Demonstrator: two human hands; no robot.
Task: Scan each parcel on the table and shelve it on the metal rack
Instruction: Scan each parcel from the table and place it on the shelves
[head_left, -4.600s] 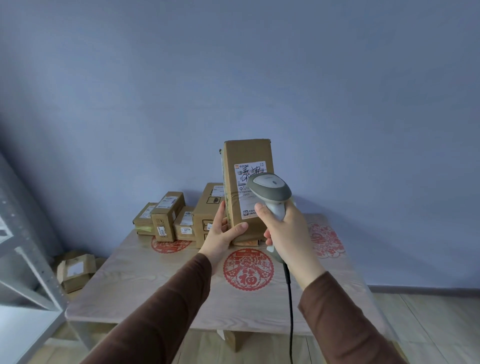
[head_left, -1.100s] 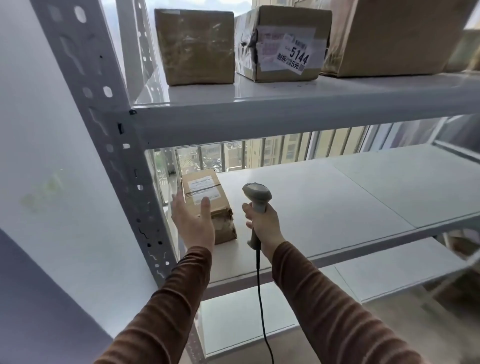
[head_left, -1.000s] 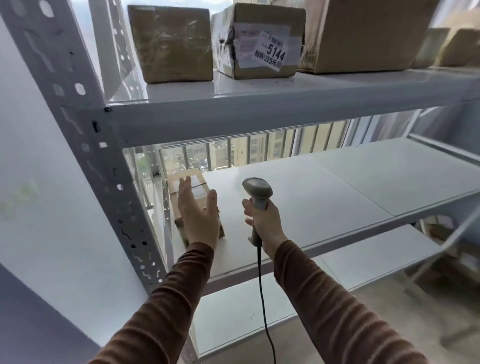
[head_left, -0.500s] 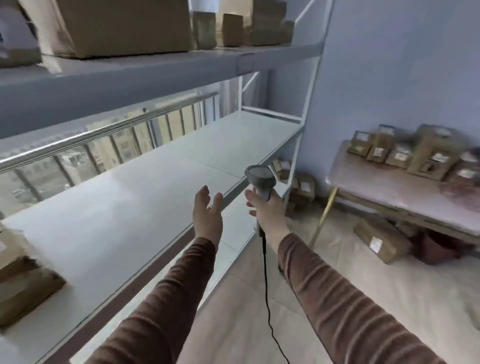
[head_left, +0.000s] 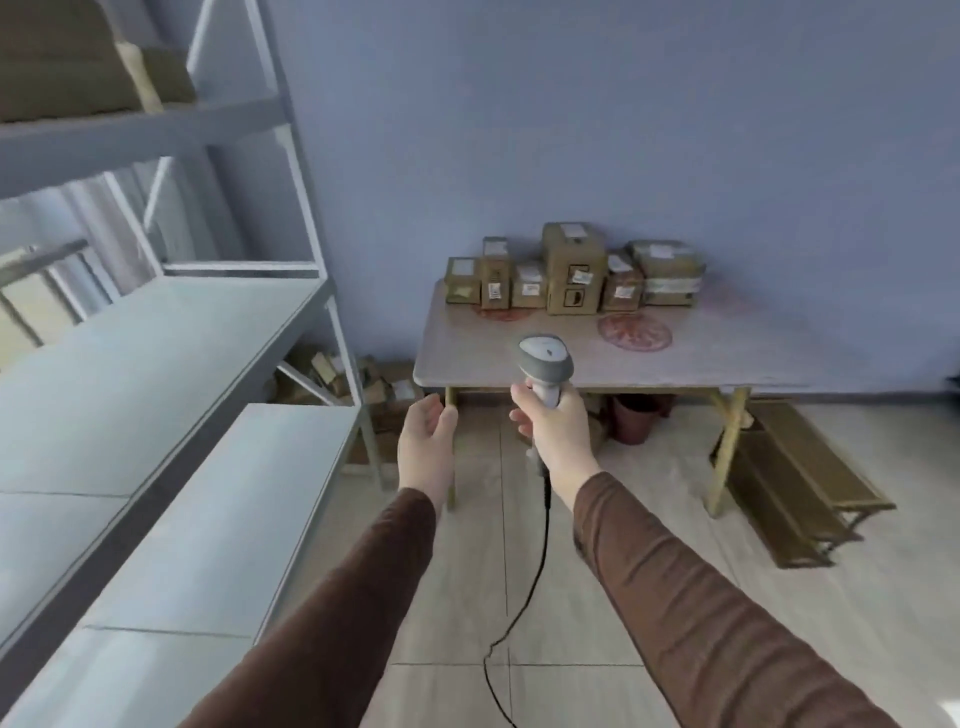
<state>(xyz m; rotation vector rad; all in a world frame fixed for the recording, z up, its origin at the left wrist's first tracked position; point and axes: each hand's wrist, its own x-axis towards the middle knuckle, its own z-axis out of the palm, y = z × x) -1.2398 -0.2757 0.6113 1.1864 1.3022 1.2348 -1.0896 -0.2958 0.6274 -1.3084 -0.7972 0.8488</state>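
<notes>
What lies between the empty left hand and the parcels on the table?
In the head view, only bare tabletop: left hand hovers below the table's near edge, parcels along the far edge.

a: metal rack (head_left: 306, 218): painted pale grey, shelf boards smooth with a soft sheen. parcels (head_left: 574, 270) on table: brown cardboard, matt, white paper labels.

b: table (head_left: 467, 353) top: pale wood grain, matt; red printed paper rounds on it. barcode scanner (head_left: 545, 364): grey and white plastic, smooth, black cable. sleeves: brown ribbed knit cloth. floor: beige tile, slight gloss.
</notes>
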